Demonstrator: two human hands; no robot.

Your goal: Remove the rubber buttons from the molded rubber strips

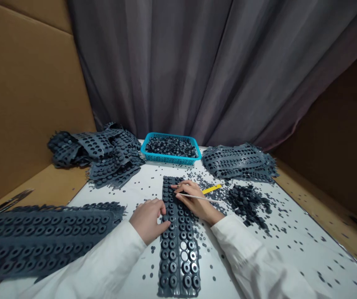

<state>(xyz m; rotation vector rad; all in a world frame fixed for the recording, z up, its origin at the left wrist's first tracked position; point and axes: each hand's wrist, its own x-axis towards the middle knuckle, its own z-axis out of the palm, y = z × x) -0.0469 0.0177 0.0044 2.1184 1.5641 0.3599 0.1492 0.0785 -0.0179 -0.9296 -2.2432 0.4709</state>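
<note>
A long strip of dark grey moulded rubber rings [178,245] lies lengthwise on the white tabletop [153,187] in front of me. My left hand [148,220] rests flat against the strip's left edge, holding nothing. My right hand [195,201] lies over the strip's far right part and pinches a thin pale pick [197,196], its tip near the top of the strip. A yellow flat strip, perhaps a ruler [212,189], lies just beyond that hand. Several rings in the strip's lower part look punched out, leaving pale holes.
Many small dark discs are scattered over the tabletop. A blue plastic basket [171,148] full of dark rubber pieces stands at the back, between piles of rubber sheets [94,151] [237,162]. A wide sheet stack [38,241] lies left, a loose heap [247,201] right.
</note>
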